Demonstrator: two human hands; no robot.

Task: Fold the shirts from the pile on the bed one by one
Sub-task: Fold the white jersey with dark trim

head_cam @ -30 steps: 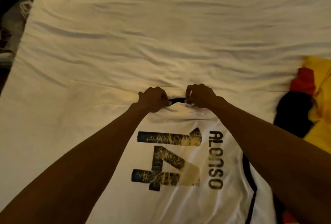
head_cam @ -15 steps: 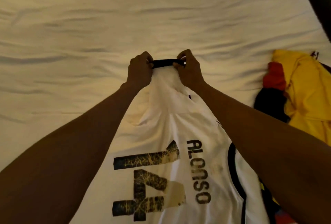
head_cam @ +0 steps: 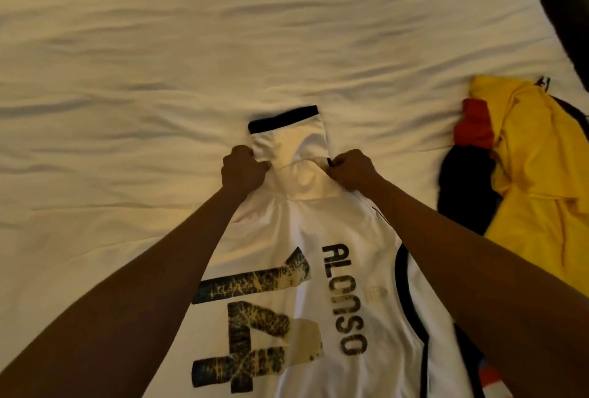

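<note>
A white jersey (head_cam: 322, 228) with a dark printed number and name lies back-up on the bed in front of me. Its sleeve (head_cam: 290, 139), edged with a black cuff, lies stretched away from me on the sheet. My left hand (head_cam: 243, 169) grips the left edge of the sleeve near the shoulder. My right hand (head_cam: 352, 169) pinches the right edge of the same sleeve. Both fists are curled tight round the cloth. The pile of shirts (head_cam: 522, 168), yellow, red and dark, lies to the right.
The white bed sheet (head_cam: 159, 63) is wrinkled and spreads far to the left and beyond the sleeve. The bed's right edge (head_cam: 548, 31) runs diagonally at top right, with dark floor past it.
My hands have let go of the black cuff and slid back toward me to the base of the sleeve. The sleeve now lies flat on the sheet.
</note>
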